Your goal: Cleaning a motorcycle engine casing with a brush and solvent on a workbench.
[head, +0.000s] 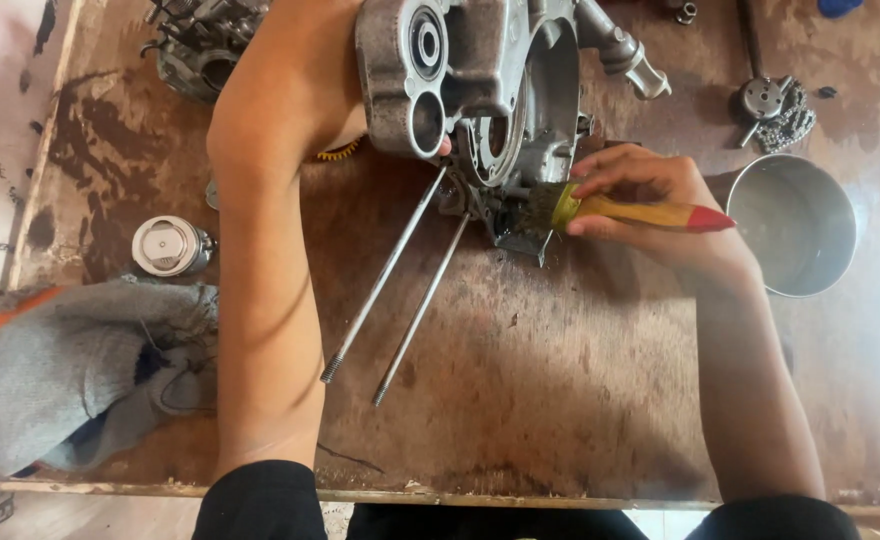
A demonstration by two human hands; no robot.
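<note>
Engine casing brushed on the wooden worktop.
The right hand grips a paintbrush whose bristles touch the casing's lower edge; the left hand is hidden behind the casing, grip unclear. A steel bowl sits right of the casing, a grey rag far left.

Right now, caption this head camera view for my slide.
Right hand works a wooden-handled brush against a metal engine casing steadied by the left hand on a stained wooden table.
</note>
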